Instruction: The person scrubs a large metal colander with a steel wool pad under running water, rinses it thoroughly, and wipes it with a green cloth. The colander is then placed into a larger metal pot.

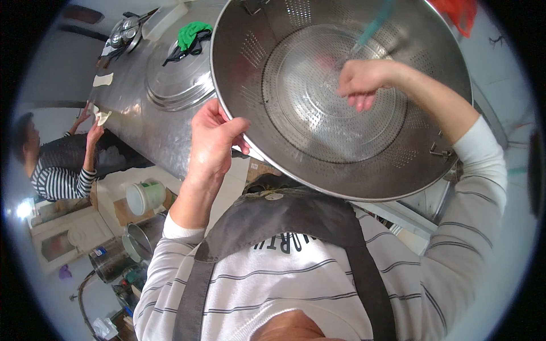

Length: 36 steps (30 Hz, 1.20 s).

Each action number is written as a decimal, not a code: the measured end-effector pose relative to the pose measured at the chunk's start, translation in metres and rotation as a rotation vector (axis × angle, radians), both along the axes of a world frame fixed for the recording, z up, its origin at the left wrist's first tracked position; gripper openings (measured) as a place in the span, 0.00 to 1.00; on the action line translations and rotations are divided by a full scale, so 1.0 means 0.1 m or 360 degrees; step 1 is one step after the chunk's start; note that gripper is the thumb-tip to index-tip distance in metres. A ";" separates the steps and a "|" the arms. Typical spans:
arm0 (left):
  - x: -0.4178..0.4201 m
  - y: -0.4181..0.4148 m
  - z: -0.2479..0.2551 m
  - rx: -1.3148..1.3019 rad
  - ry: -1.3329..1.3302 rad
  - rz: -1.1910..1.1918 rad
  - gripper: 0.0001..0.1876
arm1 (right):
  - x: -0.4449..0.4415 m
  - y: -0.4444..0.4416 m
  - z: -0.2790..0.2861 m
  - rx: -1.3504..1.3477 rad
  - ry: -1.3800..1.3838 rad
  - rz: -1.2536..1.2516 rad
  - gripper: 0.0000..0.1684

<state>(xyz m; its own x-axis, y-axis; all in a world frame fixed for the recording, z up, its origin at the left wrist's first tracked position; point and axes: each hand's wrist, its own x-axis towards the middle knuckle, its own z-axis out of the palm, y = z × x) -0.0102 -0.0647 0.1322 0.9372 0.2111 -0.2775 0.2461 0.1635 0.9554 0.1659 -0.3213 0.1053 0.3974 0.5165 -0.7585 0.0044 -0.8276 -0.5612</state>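
A large round stainless steel basket with a perforated bottom (pixel 324 140) fills the upper right of the view, tilted towards me. My left hand (pixel 217 136) grips its rim at the left, thumb over the edge. Inside the basket hangs my right hand (pixel 362 83), slightly blurred, its fingers curled down; whether it holds anything cannot be told. Just above that hand, a teal hose (pixel 375 25) reaches into the basket, and its lower end looks clear and blurred. Small hinged handles are fixed inside the wall, one of them (pixel 439 150) at the lower right.
Left of the basket stands a steel table (pixel 166 132) with a round metal lid (pixel 179 85), a green cloth (pixel 192 34) and metal utensils (pixel 126 32). A person (pixel 64 170) in striped sleeves holds a pale piece at its far edge. A lidded bucket (pixel 145 197) and steel pots (pixel 111 258) are lower left.
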 end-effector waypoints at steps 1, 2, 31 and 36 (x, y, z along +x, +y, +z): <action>-0.01 -0.01 0.01 -0.0012 -0.0001 0.0001 0.09 | 0.01 0.11 -0.13 0.0077 -0.0074 0.0222 0.15; -0.02 -0.01 0.01 -0.0005 -0.0006 0.0015 0.09 | 0.03 0.24 -0.28 0.0156 -0.0148 0.0451 0.13; -0.07 0.06 -0.07 -0.0132 0.0052 -0.0080 0.08 | -0.09 1.58 -1.84 0.0298 -0.1195 0.0544 0.08; -0.06 0.08 -0.09 -0.0178 -0.0036 -0.0109 0.08 | -0.10 1.05 -0.59 0.0272 -0.1071 0.0785 0.07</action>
